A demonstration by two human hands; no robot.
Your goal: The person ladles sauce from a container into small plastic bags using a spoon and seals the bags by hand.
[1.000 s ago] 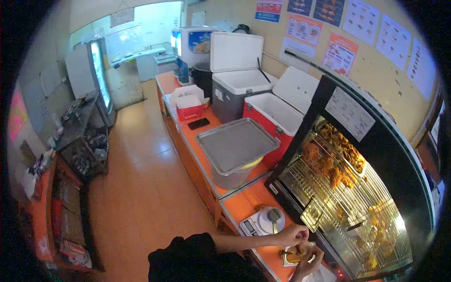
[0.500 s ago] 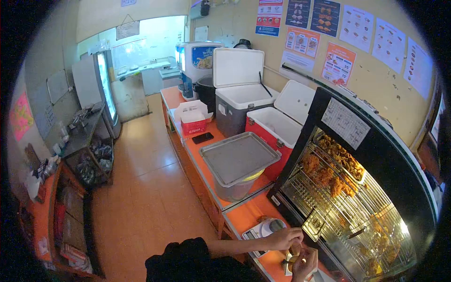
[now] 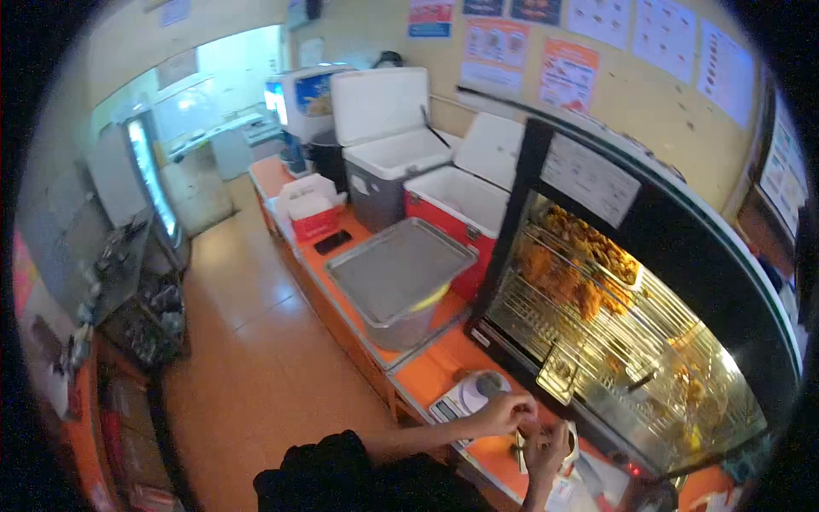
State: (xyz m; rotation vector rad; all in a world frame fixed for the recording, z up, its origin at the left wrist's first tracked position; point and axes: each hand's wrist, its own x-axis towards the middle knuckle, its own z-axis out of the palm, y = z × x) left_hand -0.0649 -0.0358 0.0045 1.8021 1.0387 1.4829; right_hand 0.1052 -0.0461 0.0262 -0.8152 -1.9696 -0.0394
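Note:
My left hand [image 3: 507, 414] and my right hand [image 3: 548, 452] are close together above the orange counter, fingers bent and pinched. Something small may be between them, but I cannot make it out. Just beyond my left hand stands a white kitchen scale [image 3: 447, 408] with a round grey item on it. Below and beside my right hand lie a small pale container, partly hidden by the fingers, and a knife-like flat tool [image 3: 590, 478]. A small metal tray [image 3: 559, 373] sits at the lower edge of the lit warming cabinet [image 3: 512, 213].
Fried chicken [image 3: 587, 299] lies on the cabinet's wire racks. Along the counter stand a tub under a metal tray [image 3: 401, 264], a red cooler [image 3: 478, 264], a grey cooler [image 3: 384, 183], a red-and-white box [image 3: 314, 224] and a phone [image 3: 332, 242]. Floor [image 3: 247, 358] runs left.
The view has turned right and slightly down, so the surroundings shift left and upward. Both hands stay close together with fingers bent; my right hand shows more upright.

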